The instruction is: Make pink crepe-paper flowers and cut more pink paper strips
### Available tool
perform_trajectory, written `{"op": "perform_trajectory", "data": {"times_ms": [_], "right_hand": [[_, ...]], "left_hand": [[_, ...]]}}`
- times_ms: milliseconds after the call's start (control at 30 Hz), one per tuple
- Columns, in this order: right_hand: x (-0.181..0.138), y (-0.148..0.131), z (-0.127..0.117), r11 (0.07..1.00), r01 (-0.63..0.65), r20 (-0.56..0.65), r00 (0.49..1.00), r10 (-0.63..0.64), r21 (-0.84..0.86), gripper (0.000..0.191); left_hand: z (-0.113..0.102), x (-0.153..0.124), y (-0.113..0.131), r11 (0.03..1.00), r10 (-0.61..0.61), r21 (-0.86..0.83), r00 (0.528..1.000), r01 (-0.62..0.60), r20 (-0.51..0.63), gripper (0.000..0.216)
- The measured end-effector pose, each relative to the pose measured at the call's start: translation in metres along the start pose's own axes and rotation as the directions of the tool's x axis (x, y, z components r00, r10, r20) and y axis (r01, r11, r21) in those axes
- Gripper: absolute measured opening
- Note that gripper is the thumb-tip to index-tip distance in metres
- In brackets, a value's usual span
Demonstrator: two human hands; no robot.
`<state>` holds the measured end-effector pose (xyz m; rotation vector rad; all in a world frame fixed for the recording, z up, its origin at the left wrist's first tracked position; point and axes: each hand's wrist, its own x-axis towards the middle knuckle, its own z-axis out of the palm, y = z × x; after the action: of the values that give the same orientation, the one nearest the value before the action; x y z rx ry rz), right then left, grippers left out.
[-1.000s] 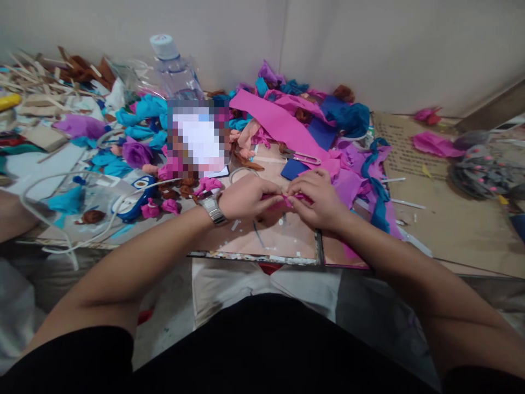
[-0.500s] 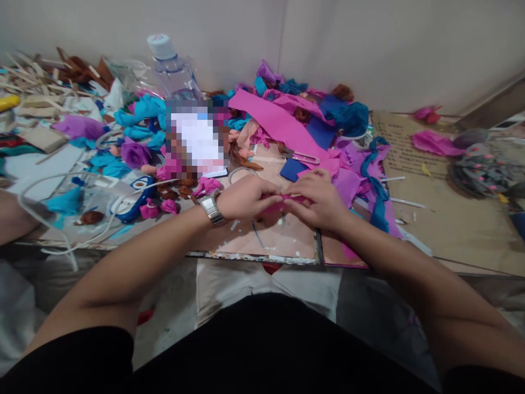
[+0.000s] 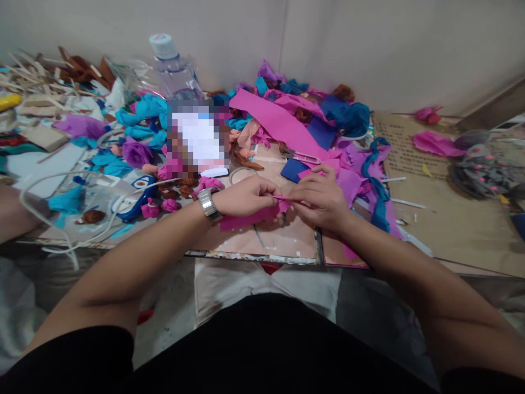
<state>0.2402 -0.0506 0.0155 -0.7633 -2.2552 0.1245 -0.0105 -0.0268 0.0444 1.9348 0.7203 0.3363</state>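
A strip of pink crepe paper (image 3: pixel 246 218) is pinched between both hands just above the table. My left hand (image 3: pixel 246 195), with a metal watch (image 3: pixel 209 203) on its wrist, grips the strip's upper edge with closed fingers. Opposite it, my right hand (image 3: pixel 318 198) has its thumb and fingers closed on the same edge, fingertips almost meeting the left ones. Part of the paper hangs below the left hand. Just beyond the right hand lie thread snips (image 3: pixel 302 156) on a wide pink crepe strip (image 3: pixel 273 117) and a dark blue paper piece (image 3: pixel 293 170).
A clear bottle (image 3: pixel 176 71) stands at the back beside a blurred-out phone (image 3: pixel 197 137). Crumpled blue paper (image 3: pixel 141 112) and a white cable (image 3: pixel 30 205) lie left. Cardboard (image 3: pixel 430 219) and a dark round bundle (image 3: pixel 478 172) are right. Another person's arm (image 3: pixel 20 213) rests at the left edge.
The pink paper now shows as a flap hanging below my left hand, its top edge drawn between both hands. My right fingers have shifted slightly along the edge.
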Motion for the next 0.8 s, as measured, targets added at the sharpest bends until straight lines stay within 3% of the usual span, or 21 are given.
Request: {"op": "perform_trajectory", "data": {"times_ms": [167,400,600,800], "right_hand": [[0.0010,-0.0010,-0.0001,1.000,0.029,-0.024,0.999,-0.029,0.007,0.008],[-0.0008,-0.0035,0.0010,0.998,-0.059,0.001,0.998,0.059,0.001,0.008],[-0.0015,-0.0029,0.0016,0.999,-0.030,-0.019,0.999,0.029,-0.041,0.007],[-0.0007,-0.0056,0.0047,0.995,-0.085,-0.014,0.996,0.085,0.049,0.010]], "left_hand": [[0.0001,0.0013,-0.0008,1.000,-0.018,0.006,0.999,0.018,-0.038,0.042],[0.0014,0.0025,-0.0011,0.990,0.047,0.136,0.996,-0.036,-0.078,0.036],[0.0041,0.0019,-0.0018,0.988,0.078,0.140,0.990,-0.062,-0.114,0.035],[0.0068,0.0011,-0.0046,0.987,0.091,0.143,0.989,-0.074,-0.115,0.033]]}}
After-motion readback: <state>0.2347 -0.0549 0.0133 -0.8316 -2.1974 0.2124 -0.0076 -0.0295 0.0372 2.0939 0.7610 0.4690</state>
